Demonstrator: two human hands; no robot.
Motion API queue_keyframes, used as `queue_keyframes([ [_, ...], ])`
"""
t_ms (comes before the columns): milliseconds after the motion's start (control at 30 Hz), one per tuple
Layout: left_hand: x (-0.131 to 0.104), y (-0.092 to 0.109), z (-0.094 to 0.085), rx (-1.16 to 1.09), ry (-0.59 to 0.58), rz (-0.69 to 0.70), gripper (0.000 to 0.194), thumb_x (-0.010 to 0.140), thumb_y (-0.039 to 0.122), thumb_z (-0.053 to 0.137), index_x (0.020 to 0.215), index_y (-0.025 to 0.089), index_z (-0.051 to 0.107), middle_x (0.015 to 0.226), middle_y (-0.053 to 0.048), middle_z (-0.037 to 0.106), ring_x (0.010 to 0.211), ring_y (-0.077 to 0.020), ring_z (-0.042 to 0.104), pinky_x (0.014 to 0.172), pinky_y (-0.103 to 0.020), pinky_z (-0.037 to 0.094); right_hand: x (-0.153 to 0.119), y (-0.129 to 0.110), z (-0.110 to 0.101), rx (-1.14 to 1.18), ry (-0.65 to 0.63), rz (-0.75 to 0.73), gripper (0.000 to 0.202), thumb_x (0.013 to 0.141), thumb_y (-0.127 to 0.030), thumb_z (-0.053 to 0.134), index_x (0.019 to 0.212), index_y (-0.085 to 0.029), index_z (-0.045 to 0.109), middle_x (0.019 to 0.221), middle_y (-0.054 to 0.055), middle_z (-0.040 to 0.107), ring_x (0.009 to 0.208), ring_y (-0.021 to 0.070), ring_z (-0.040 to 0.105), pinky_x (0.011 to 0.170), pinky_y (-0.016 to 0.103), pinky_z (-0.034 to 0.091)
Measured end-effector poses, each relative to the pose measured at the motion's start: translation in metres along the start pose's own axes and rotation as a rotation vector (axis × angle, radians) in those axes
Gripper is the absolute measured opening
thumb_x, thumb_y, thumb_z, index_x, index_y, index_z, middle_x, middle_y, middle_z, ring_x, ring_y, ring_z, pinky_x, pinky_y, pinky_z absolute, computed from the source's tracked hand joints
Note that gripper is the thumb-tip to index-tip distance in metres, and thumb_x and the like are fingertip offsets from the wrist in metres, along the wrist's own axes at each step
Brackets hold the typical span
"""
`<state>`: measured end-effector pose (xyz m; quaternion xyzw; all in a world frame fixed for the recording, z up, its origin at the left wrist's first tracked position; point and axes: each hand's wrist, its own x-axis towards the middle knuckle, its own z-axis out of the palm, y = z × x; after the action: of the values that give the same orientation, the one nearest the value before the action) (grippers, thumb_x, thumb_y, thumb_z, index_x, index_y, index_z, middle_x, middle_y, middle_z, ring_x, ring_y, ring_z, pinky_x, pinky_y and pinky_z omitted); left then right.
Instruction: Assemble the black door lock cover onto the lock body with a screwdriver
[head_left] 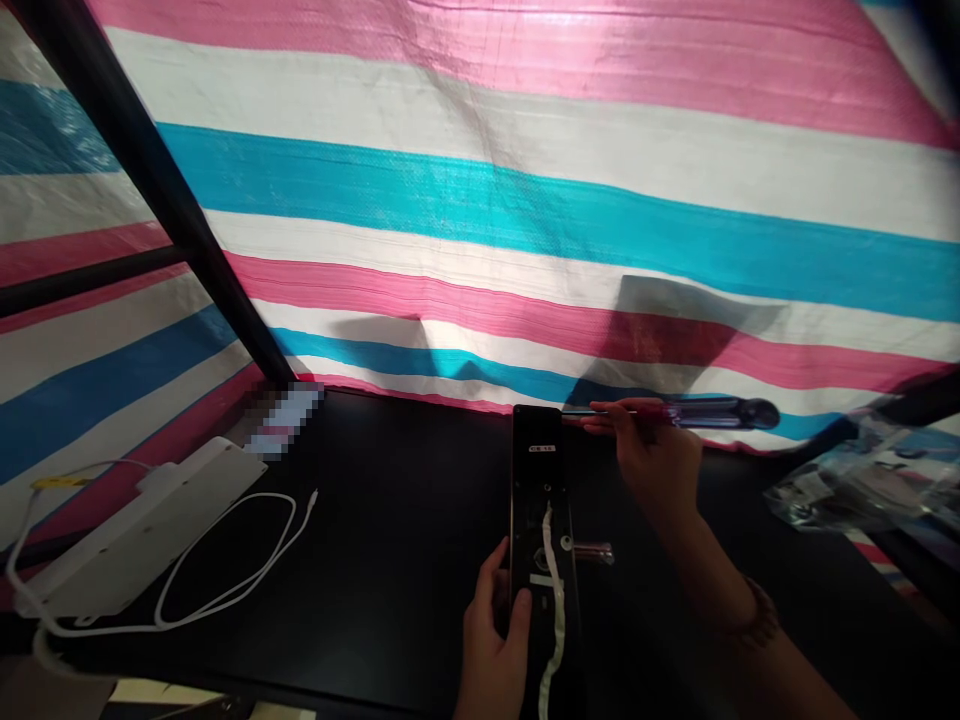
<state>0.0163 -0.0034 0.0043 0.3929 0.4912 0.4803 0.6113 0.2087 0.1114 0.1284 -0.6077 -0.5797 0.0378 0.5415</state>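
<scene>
A long black device with a small white label near its top lies at the middle of the black table. A pale flat cable runs down its face, and a shiny handle sticks out on its right. My left hand grips the device's lower left side, thumb on the face. My right hand is closed round a screwdriver with a clear purple handle. The screwdriver lies sideways, its shaft pointing left at the device's top right edge; whether the tip touches is unclear.
On the left, a white power strip lies beside a looped white cable. A clear plastic bag with small parts sits at the right. Striped sheeting rises behind the black table, with a dark frame bar at the left.
</scene>
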Motion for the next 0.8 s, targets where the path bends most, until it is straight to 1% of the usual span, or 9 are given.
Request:
queue_keyframes([
  [267,-0.002,-0.005,-0.004,0.011,-0.043,-0.012,0.053,0.094,0.051,0.059,0.14,0.025,0.054,0.102,-0.007,0.072,0.094,-0.0239,0.069,0.088,-0.037,0.054,-0.002,0.005,0.002,0.039,0.0,-0.007,0.031,0.094,-0.051,0.061,0.088,-0.021,0.065,0.084,0.007,0.079,0.07,0.0259,0.077,0.066,0.036,0.061],
  [333,0.002,-0.006,-0.008,0.026,-0.049,-0.002,0.049,0.096,0.05,0.056,0.138,0.025,0.056,0.111,-0.01,0.07,0.102,-0.0253,0.068,0.091,-0.038,0.054,-0.002,0.006,0.002,0.034,0.005,-0.004,0.031,0.094,-0.052,0.061,0.088,-0.021,0.065,0.082,0.007,0.079,0.069,0.0261,0.077,0.065,0.036,0.061],
  [400,0.016,0.001,-0.011,0.075,-0.02,0.056,0.042,0.098,0.048,0.052,0.132,0.024,0.058,0.121,-0.012,0.067,0.111,-0.027,0.066,0.094,-0.04,0.053,-0.002,0.007,0.002,0.038,0.008,-0.001,0.032,0.094,-0.052,0.061,0.088,-0.021,0.065,0.082,0.007,0.079,0.069,0.0261,0.077,0.065,0.036,0.061],
  [467,0.042,0.018,-0.01,0.191,0.066,0.189,0.036,0.099,0.042,0.05,0.129,0.023,0.059,0.124,-0.013,0.065,0.113,-0.027,0.065,0.094,-0.041,0.053,-0.002,0.009,0.001,0.059,0.005,0.002,0.031,0.093,-0.052,0.062,0.088,-0.022,0.065,0.083,0.007,0.079,0.069,0.0261,0.077,0.065,0.035,0.061],
  [567,0.097,0.06,0.005,0.435,0.107,0.522,0.033,0.095,0.03,0.055,0.127,0.022,0.06,0.134,-0.012,0.061,0.124,-0.027,0.058,0.101,-0.042,0.049,-0.002,0.013,0.002,0.096,0.001,0.006,0.03,0.093,-0.051,0.063,0.088,-0.022,0.066,0.082,0.007,0.078,0.069,0.0265,0.077,0.065,0.036,0.061],
  [600,0.117,0.075,0.013,0.54,0.079,0.607,0.033,0.094,0.026,0.056,0.125,0.021,0.063,0.134,-0.013,0.062,0.127,-0.0273,0.055,0.106,-0.043,0.046,-0.002,0.014,0.002,0.1,0.001,0.002,0.029,0.093,-0.051,0.063,0.088,-0.022,0.066,0.081,0.007,0.078,0.069,0.0267,0.077,0.065,0.036,0.061],
  [667,0.155,0.101,0.032,0.706,-0.041,0.66,0.033,0.09,0.023,0.06,0.123,0.019,0.067,0.13,-0.012,0.066,0.127,-0.0282,0.056,0.111,-0.044,0.042,-0.002,0.015,0.002,0.095,0.006,-0.016,0.028,0.094,-0.049,0.063,0.088,-0.022,0.066,0.082,0.007,0.078,0.07,0.0265,0.077,0.065,0.036,0.061],
  [733,0.185,0.117,0.048,0.764,-0.143,0.661,0.03,0.084,0.027,0.068,0.113,0.021,0.075,0.119,-0.011,0.074,0.121,-0.0309,0.061,0.108,-0.045,0.044,-0.003,0.015,0.002,0.073,0.012,-0.036,0.027,0.094,-0.047,0.062,0.087,-0.022,0.066,0.085,0.007,0.079,0.071,0.026,0.077,0.066,0.035,0.061],
  [800,0.205,0.123,0.059,0.811,-0.26,0.638,0.023,0.081,0.03,0.071,0.101,0.022,0.08,0.106,-0.009,0.079,0.107,-0.0304,0.069,0.098,-0.042,0.052,-0.003,0.013,0.003,0.067,0.018,-0.036,0.027,0.095,-0.047,0.062,0.086,-0.022,0.066,0.087,0.007,0.079,0.07,0.0255,0.077,0.064,0.034,0.06],
])
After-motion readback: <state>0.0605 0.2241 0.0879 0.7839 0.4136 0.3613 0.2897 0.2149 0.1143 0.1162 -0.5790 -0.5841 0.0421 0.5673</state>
